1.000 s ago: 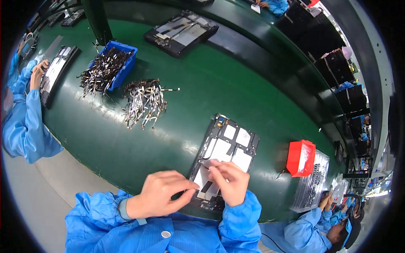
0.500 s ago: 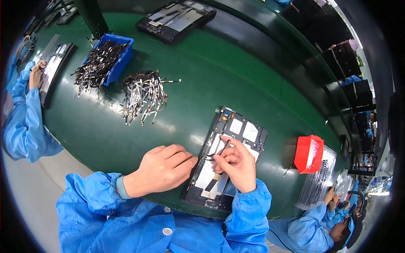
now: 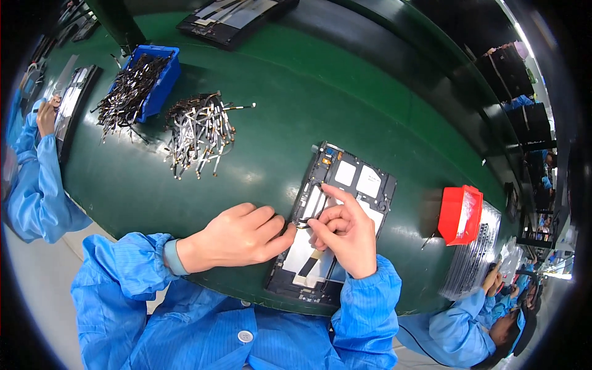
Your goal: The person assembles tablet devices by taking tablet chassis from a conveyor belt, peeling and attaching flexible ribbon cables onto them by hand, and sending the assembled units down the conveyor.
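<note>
An opened tablet (image 3: 364, 213) lies on the green table before me, its inner side up, with pale panels and a dark strip showing. My right hand (image 3: 348, 231) is over its middle, thumb and curled fingers pinching a thin black cable (image 3: 303, 224), while the index fingertip reaches to the tablet's inner left part. At the tablet's left edge is my left hand (image 3: 243, 239), closed, with thumb and index fingertip together beside the cable; what they hold, if anything, is hidden.
A pile of loose cables (image 3: 200, 132) lies at the left, by a blue bin (image 3: 161, 83) overflowing with dark cables. Another opened device (image 3: 231, 18) is at the back. On the right are a red bin (image 3: 453, 216) and clear trays (image 3: 472, 259). Co-workers in blue sit on both sides.
My left fingertips have moved slightly right, onto the tablet's edge. The right index finger has straightened toward the tablet's far left side. The view has shifted a little.
</note>
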A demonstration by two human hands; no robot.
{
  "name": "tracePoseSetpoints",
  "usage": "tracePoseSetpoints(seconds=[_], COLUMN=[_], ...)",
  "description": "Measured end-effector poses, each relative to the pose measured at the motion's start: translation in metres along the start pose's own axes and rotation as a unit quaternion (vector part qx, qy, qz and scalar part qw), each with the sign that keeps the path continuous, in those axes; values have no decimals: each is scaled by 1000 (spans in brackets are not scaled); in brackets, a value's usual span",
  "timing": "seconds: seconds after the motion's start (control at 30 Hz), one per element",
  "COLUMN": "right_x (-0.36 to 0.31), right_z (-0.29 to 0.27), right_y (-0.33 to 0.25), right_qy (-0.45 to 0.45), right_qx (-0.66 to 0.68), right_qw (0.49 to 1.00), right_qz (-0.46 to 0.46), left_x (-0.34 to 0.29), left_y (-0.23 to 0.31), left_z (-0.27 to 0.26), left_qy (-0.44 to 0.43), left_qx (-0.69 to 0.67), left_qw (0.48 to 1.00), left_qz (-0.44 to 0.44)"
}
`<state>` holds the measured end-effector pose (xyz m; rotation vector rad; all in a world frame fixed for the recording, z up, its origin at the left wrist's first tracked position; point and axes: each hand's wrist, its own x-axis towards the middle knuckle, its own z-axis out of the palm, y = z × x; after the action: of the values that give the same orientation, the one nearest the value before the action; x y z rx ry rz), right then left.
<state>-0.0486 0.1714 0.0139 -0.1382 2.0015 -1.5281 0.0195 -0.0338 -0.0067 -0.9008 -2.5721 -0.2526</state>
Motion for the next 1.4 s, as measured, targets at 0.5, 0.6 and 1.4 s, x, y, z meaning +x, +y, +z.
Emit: tracePoseSetpoints(seconds=[0.5, 0.6, 1.4], right_x=[0, 1, 13], right_z=[-2, -5, -2], right_y=[4, 9, 18], right_qy=[-21, -22, 94], right_qx=[11, 43, -73], right_qw=[1000, 998, 984], right_qz=[-12, -30, -134], left_x=[9, 16, 24], left_y=[36, 43, 46], left_z=[3, 14, 15], left_qy=[59, 29, -1], left_qx=[-89, -51, 48], left_qw=[994, 998, 997], left_qz=[10, -22, -67])
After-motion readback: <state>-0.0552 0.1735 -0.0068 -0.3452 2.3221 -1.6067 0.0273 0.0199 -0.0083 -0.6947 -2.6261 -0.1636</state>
